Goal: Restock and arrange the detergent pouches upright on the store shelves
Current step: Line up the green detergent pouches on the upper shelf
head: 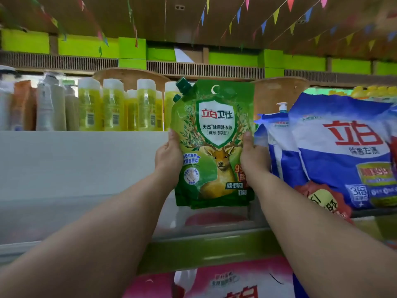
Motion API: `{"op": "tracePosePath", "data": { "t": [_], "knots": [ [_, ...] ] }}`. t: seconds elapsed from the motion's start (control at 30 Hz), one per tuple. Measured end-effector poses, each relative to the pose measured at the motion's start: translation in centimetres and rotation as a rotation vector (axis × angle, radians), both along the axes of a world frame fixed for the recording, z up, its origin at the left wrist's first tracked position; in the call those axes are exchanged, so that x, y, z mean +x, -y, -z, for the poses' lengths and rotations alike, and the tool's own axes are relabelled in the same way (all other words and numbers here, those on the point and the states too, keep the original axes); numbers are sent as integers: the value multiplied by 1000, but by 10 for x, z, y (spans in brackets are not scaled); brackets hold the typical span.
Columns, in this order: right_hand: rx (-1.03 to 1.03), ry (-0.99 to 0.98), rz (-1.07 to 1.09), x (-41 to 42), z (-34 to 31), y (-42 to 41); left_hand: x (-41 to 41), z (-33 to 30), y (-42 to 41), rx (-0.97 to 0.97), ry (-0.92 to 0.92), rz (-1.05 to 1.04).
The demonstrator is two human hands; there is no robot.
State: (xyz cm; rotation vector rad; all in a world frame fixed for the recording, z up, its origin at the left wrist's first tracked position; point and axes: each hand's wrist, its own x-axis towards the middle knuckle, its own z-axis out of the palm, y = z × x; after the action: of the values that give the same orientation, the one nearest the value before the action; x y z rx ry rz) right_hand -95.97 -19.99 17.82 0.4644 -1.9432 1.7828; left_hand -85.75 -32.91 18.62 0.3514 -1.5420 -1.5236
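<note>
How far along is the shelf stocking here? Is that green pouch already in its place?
Done: blue detergent bags already sit on the shelf at the right, though they lean. In hand: the green pouch is upright, the left hand and right hand each keeping a grip on one side; whether its base rests on the shelf is unclear. Left: release it, and fill the bare stretch to its left.

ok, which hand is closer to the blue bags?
Right. The right hand grips the green pouch's edge beside the blue bags; the left hand grips the far edge.
</note>
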Motion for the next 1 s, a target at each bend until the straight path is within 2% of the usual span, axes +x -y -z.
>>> {"op": "tracePosePath", "data": {
  "t": [0.1,0.23,0.43,0.63,1.0],
  "knots": [
    [-10,59,-29,-3,2,0,1,2,1,-6,10,-23],
    [-29,83,-38,-4,1,2,6,-8,0,73,-85,70],
    [-33,87,-31,-4,3,3,12,-42,5,-228,-183,-21],
    [-56,74,-44,-3,5,1,4,-54,0,-192,-180,44],
    [-16,19,27,3,4,-2,-14,-62,8,-100,-169,-34]
  ]
}}
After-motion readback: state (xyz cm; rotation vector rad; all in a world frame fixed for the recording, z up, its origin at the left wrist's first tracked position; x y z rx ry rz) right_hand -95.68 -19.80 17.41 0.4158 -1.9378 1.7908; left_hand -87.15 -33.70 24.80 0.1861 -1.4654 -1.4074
